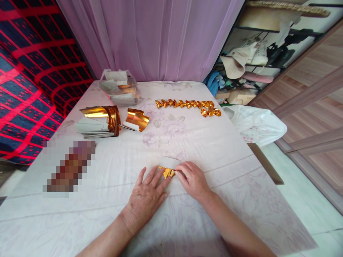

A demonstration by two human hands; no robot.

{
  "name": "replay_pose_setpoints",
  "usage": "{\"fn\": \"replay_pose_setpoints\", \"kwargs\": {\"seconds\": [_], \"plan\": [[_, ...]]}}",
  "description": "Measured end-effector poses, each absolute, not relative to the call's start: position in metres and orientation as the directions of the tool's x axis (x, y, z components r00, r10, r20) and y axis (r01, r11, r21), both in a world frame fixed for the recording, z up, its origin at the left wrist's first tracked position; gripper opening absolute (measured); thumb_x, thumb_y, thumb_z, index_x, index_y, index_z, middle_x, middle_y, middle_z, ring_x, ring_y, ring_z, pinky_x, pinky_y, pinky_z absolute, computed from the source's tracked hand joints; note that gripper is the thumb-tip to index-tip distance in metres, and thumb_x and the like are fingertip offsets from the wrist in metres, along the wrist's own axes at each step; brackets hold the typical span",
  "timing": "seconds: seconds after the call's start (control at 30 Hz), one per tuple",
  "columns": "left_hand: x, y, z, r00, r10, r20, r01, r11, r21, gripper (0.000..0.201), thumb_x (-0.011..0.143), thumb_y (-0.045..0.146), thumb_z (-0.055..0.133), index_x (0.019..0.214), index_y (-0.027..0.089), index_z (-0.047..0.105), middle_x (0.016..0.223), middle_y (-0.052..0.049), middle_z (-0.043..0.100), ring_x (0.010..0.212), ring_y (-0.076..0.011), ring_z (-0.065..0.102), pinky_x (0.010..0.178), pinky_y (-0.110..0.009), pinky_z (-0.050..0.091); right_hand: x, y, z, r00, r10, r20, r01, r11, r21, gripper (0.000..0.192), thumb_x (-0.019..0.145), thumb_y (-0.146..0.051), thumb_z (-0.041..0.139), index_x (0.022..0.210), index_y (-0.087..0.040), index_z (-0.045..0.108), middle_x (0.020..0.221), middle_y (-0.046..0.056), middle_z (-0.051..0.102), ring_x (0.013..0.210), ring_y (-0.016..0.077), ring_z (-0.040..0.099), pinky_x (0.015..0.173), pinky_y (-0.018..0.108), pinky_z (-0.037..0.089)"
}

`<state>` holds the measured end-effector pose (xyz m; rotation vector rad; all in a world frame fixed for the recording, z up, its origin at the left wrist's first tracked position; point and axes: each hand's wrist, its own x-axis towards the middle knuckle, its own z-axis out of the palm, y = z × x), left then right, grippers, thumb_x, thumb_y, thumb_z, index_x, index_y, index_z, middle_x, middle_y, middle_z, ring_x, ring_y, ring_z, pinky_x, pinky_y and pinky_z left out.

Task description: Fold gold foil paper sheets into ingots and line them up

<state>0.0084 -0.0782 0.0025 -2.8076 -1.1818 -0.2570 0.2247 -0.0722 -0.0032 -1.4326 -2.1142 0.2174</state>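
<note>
Gold foil piece [166, 172], partly folded, lies on the table [214, 150] close to the near edge, about midway along it. Left hand [146, 198] rests flat, fingers spread and released, fingertips pinning the foil's left side. Right hand [193, 179] has fingers curled, pinching the foil's right end against the cloth. Row of folded gold pieces [187, 105] runs along the far edge toward the right corner. Stack of gold sheets [99, 121] and a curled sheet [137, 120] sit by the left edge; plastic bag [119, 87] at the far left corner.
</note>
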Motion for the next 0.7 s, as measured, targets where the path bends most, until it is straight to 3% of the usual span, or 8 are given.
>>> {"fn": "replay_pose_setpoints", "kwargs": {"seconds": [0.47, 0.7], "plan": [[0.011, -0.079, 0.008, 0.703, 0.685, 0.193, 0.704, -0.708, -0.05, 0.048, 0.095, 0.052, 0.047, 0.141, 0.037, 0.047, 0.141, -0.003, 0.057, 0.131, -0.0268, 0.048, 0.112, -0.052, 0.026, 0.218, -0.073, -0.002, -0.141, 0.927, 0.347, 0.865, 0.286, -0.412, 0.013, 0.09, -0.021, 0.056, 0.078, -0.021, 0.061, 0.079, 0.003, 0.061, 0.079, 0.0187, 0.057, 0.074, 0.031, 0.041], [0.014, -0.081, 0.007, 0.682, 0.702, 0.203, 0.722, -0.691, -0.038, 0.045, 0.095, 0.05, 0.047, 0.138, 0.036, 0.051, 0.14, -0.003, 0.058, 0.131, -0.0271, 0.048, 0.112, -0.054, 0.024, 0.215, -0.074, -0.003, -0.111, 0.932, 0.346, 0.883, 0.253, -0.397, 0.012, 0.088, -0.021, 0.056, 0.077, -0.022, 0.06, 0.077, 0.002, 0.061, 0.078, 0.0185, 0.057, 0.072, 0.03, 0.04]]}}
